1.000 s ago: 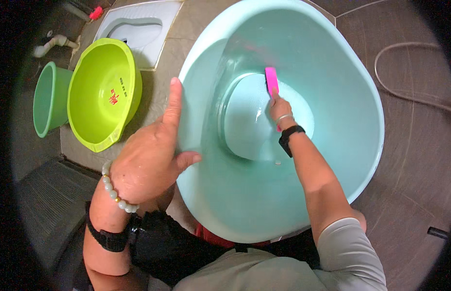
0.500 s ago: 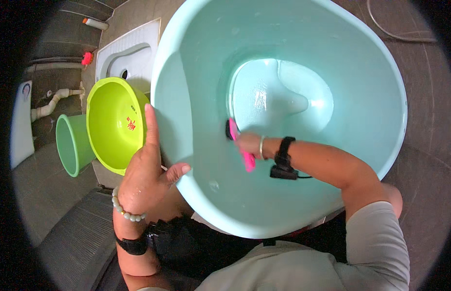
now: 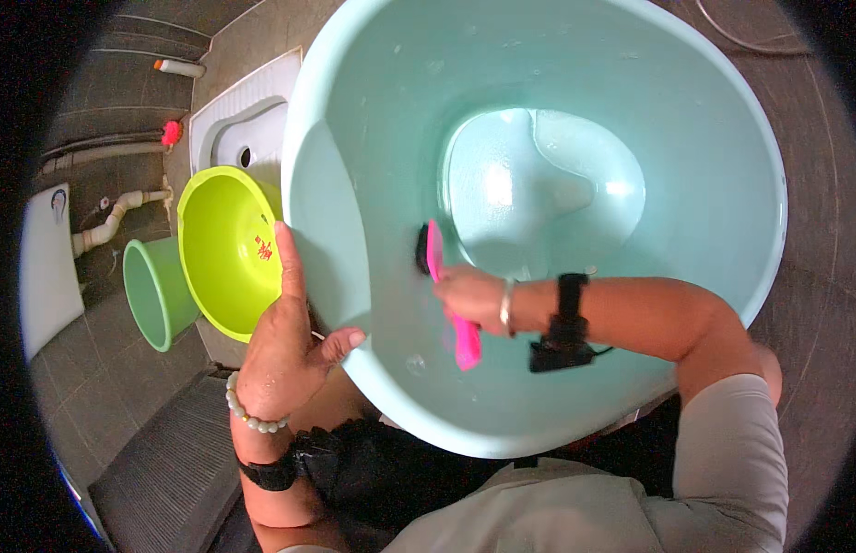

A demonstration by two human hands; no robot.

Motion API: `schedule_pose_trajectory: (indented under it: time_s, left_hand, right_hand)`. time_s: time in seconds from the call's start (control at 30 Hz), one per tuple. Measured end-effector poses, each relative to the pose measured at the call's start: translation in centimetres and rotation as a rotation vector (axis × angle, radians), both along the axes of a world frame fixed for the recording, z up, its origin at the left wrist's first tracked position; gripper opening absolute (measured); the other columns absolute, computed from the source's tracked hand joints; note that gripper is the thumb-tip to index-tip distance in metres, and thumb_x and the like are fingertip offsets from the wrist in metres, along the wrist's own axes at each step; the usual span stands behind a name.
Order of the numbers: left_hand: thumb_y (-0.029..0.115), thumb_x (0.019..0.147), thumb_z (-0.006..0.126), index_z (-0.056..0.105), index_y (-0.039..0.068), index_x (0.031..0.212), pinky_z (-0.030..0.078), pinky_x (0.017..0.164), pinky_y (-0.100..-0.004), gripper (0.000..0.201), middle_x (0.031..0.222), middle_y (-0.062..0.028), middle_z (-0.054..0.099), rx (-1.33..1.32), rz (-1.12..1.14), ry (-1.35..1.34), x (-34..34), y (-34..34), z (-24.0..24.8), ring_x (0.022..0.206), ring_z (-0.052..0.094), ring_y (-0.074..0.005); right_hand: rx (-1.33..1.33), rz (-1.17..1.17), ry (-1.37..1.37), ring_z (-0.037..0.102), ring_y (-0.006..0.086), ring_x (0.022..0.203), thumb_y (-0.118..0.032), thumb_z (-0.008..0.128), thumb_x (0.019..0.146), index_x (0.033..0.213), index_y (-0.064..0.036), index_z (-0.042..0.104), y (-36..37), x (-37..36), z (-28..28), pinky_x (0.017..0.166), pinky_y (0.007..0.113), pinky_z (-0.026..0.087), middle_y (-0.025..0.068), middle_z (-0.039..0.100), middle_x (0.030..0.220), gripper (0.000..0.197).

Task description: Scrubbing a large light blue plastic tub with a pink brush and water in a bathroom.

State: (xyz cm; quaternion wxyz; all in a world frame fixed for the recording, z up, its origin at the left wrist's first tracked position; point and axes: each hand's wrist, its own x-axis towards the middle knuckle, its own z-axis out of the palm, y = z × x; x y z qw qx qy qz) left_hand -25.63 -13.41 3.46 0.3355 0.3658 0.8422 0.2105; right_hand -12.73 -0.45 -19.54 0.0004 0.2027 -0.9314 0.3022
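Observation:
A large light-blue plastic tub (image 3: 704,184) with a moulded hump in its bottom fills the middle of the view. Inside it, my right hand (image 3: 476,297) is closed round the pink handle of a scrubbing brush (image 3: 467,343). Its dark bristles face the tub's left inner wall; whether they touch it is hard to tell. On the tub's near left rim sits my left hand (image 3: 285,346), gripping it with the thumb over the edge and the fingers along the outside. A lime-green basin (image 3: 221,253) is just beyond those fingers.
Left of the basin stands a pale green bucket (image 3: 152,295). A white squat toilet (image 3: 253,124) is set in the floor behind it. A white drain pipe (image 3: 115,217) runs along the left wall, and a hose (image 3: 750,41) lies at the far right.
My right hand has drawn the brush slightly left and toward me along the tub wall. My left hand keeps its hold on the rim. The whole view has shifted a little.

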Motion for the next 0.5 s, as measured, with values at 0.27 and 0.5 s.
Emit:
schedule_pose_trajectory:
  time_s: [0.27, 0.5]
  left_hand:
    - [0.008, 0.065, 0.067, -0.01, 0.002, 0.13, 0.04, 0.081, -0.0325, 0.101, 0.109, -0.0246, 0.047, -0.041, 0.01, 0.02, 0.0, 0.1, 0.0, 0.097, 0.05, -0.0344]
    - [0.009, 0.067, 0.066, -0.012, 0.002, 0.129, 0.043, 0.073, -0.0326, 0.1, 0.096, -0.0235, 0.053, -0.077, 0.049, -0.027, 0.1, -0.2, 1.1, 0.084, 0.055, -0.0333]
  right_hand:
    - [-1.369, -0.761, -0.637, 0.048, 0.0248, 0.05, -0.009, 0.041, 0.076, 0.097, 0.0002, 0.046, 4.8, -8.2, 10.7, 0.043, 0.039, 0.035, 0.0135, 0.05, 0.06, 0.023]
    - [-0.802, -0.381, -0.733, 0.048, 0.0221, 0.049, -0.015, 0.038, 0.083, 0.118, 0.0037, 0.028, 2.4, -1.3, 15.5, 0.047, 0.035, 0.041, 0.0097, 0.049, 0.057, 0.041]
